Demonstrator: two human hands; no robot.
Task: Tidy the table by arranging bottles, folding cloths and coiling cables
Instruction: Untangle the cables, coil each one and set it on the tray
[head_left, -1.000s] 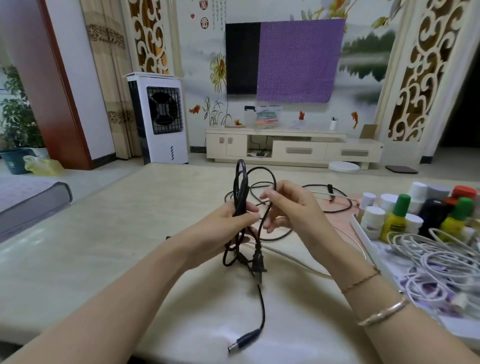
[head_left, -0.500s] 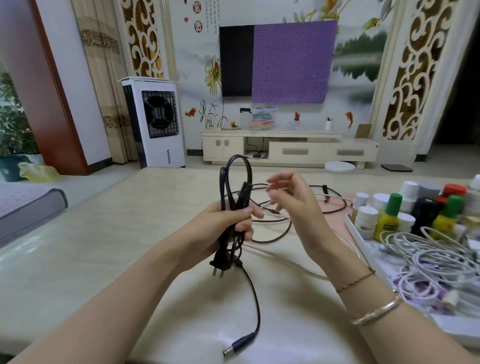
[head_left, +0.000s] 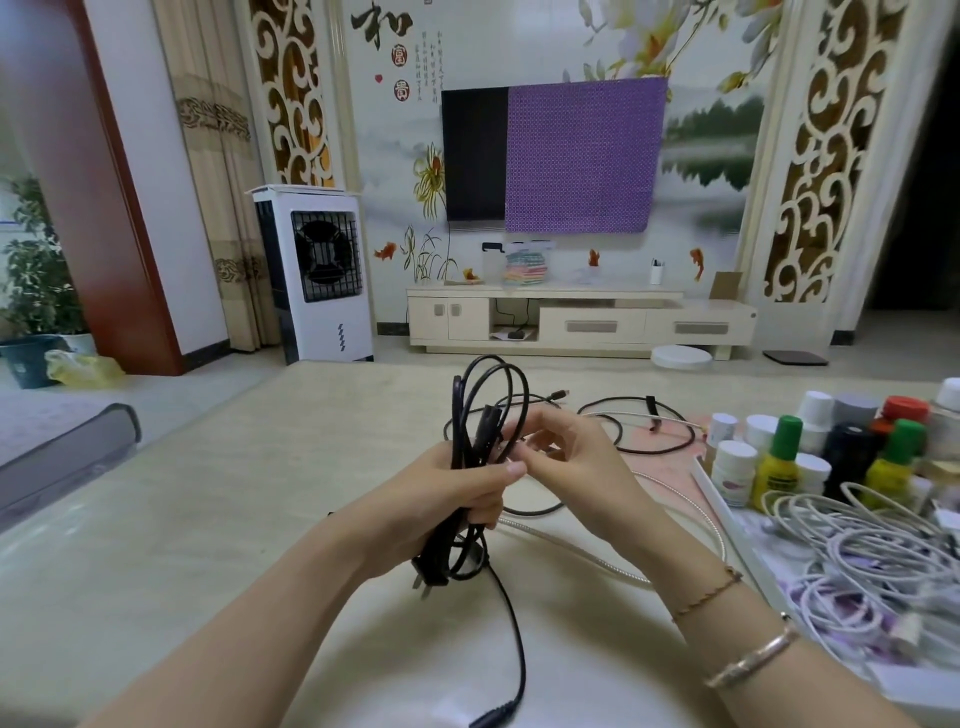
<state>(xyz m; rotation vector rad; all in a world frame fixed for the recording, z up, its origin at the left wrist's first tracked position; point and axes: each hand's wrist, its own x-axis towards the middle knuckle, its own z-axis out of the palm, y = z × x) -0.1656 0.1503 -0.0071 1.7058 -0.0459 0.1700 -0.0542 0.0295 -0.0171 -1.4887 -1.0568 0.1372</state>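
— So, what's on the table (head_left: 182, 519)?
— White cables (head_left: 852, 551) heaped at the right, bottles (head_left: 779, 457) behind them.
— And the hands?
— The left hand (head_left: 441, 499) is clenched round a looped black power cord (head_left: 488, 415), held above the tabletop, plug (head_left: 428, 569) dangling below. The right hand (head_left: 571, 457) pinches a strand beside it.

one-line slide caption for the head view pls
Left hand grips a looped black cable; right hand touches its loops above the table.
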